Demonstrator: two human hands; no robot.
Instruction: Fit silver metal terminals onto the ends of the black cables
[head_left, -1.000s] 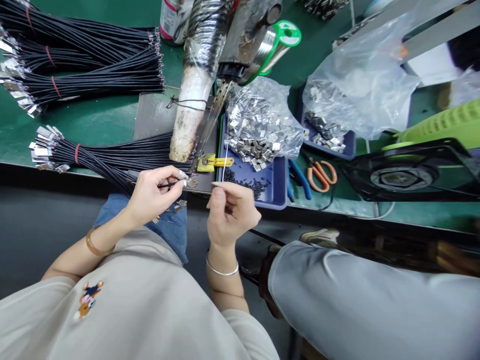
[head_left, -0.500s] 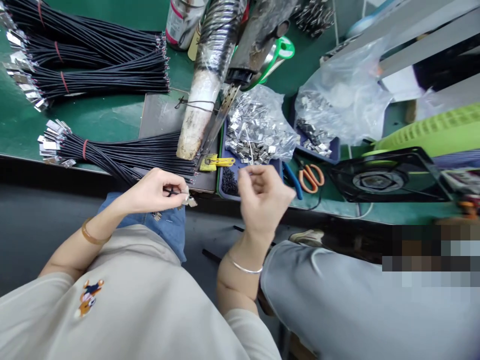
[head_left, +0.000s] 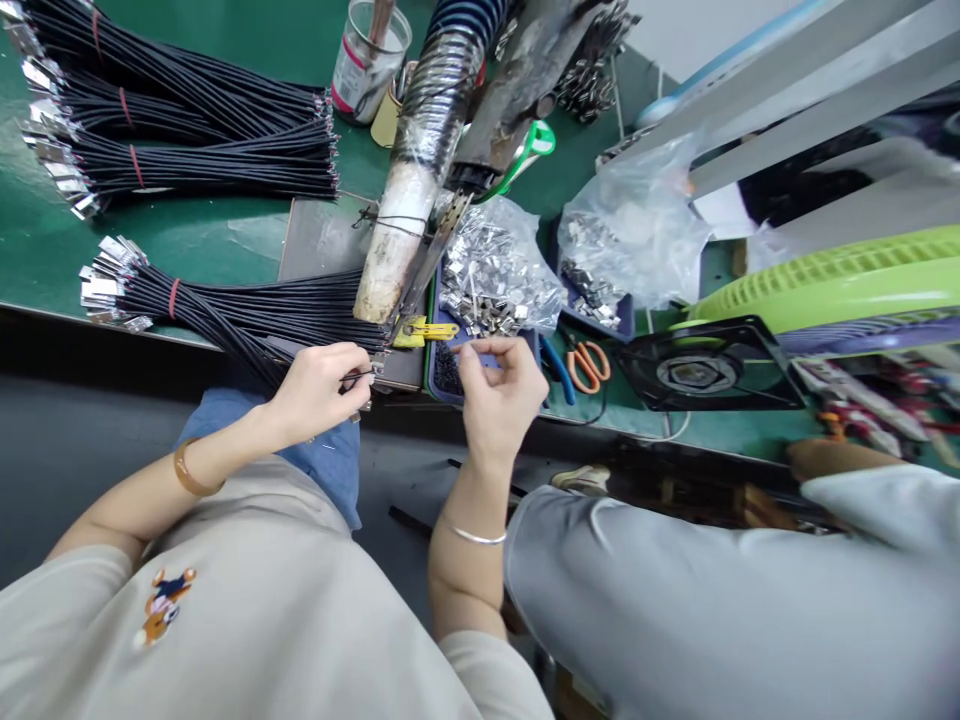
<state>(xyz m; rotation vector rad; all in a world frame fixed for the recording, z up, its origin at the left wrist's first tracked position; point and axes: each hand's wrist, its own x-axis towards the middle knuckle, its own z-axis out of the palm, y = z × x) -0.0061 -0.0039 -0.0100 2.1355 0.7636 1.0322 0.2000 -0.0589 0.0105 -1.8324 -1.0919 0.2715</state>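
Note:
My left hand [head_left: 319, 392] is closed in a pinch around a thin black cable [head_left: 354, 377] at the bench edge. A small metal connector [head_left: 377, 364] shows just past its fingertips. My right hand [head_left: 501, 392] hovers at the front of a blue tray [head_left: 433, 375], thumb and forefinger pressed together; whatever lies between them is too small to make out. Small black pieces [head_left: 448, 370] lie in the tray beside those fingertips. Behind my left hand a banded bundle of black cables [head_left: 292, 302] rests on the bench, metal connectors at its left end.
More cable bundles [head_left: 210, 160] lie at the back left. A foil-wrapped duct [head_left: 405, 210] leans down over the bench. Bagged metal connectors [head_left: 495, 265], a yellow cutter [head_left: 431, 330], orange-handled scissors [head_left: 589, 367] and a black fan [head_left: 705, 372] are nearby. A co-worker's grey-clad leg [head_left: 660, 590] is at right.
My right hand has moved left, closer to my left hand. The connector at my left fingertips now sits higher, against the bench edge. The camera view has shifted slightly.

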